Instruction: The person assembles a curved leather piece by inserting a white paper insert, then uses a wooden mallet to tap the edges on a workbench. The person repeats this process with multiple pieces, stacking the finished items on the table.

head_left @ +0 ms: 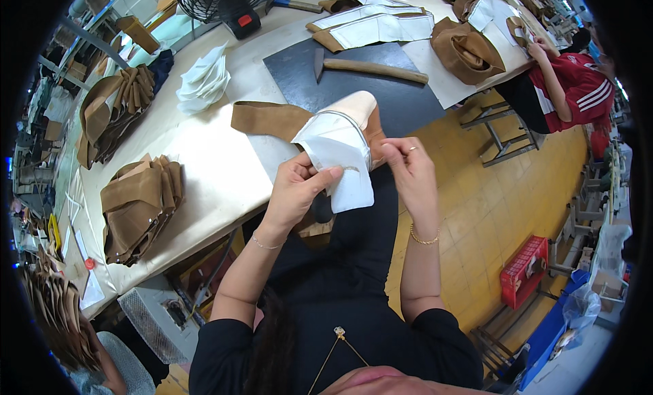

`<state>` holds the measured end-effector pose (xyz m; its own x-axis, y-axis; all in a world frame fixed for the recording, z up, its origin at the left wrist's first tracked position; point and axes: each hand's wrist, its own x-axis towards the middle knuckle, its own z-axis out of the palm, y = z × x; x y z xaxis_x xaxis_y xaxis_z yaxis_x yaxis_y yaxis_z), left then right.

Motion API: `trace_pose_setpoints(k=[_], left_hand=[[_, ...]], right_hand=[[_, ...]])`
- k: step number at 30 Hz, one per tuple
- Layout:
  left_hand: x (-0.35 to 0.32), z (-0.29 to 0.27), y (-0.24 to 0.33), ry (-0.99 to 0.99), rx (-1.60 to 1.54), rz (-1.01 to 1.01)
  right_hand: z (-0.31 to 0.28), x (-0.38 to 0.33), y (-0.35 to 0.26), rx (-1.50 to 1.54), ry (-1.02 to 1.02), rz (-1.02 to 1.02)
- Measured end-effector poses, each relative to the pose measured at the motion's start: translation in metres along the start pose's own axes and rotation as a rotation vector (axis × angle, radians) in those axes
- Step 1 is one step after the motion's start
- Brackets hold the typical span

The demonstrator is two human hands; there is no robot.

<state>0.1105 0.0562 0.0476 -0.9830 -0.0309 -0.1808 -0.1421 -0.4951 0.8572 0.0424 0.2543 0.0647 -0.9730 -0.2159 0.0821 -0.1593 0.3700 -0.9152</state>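
A brown suede-like piece with white backing [333, 129] is held up in front of me at the table's near edge, its brown strip [265, 117] lying out to the left over the table. A thin dark line curves along the white part. My left hand [299, 185] is closed on a loose white backing sheet [354, 189], thumb on top and fingers partly hidden beneath. At the piece's right side, my right hand [411, 169] pinches with thumb and forefinger by the brown edge; what exactly lies between the fingertips is too small to tell.
A wooden-handled hammer [374, 70] lies on a dark board [286, 61]. Stacked brown pieces [141, 198] and white sheets [204, 82] sit left on the table. A black fan [228, 7] stands behind. Another person [568, 89] works far right. A red crate [524, 272] is lower right.
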Motion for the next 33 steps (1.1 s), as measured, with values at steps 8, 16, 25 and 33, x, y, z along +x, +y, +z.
trace_pose_setpoints(k=[8, 16, 25, 33], left_hand=[[-0.005, -0.01, 0.006, 0.05, 0.033, 0.046], [0.0, -0.016, 0.005, 0.038, 0.052, -0.058], [0.005, -0.008, -0.006, 0.022, -0.019, -0.073], [0.001, 0.002, -0.001, 0.159, 0.325, 0.166]], right_hand=[[0.027, 0.003, 0.015, 0.595, -0.202, 0.065], [0.03, 0.001, 0.011, 0.519, -0.14, -0.029], [0.03, -0.004, 0.003, 0.491, -0.134, -0.064], [0.03, -0.001, 0.001, 0.404, -0.125, -0.076]])
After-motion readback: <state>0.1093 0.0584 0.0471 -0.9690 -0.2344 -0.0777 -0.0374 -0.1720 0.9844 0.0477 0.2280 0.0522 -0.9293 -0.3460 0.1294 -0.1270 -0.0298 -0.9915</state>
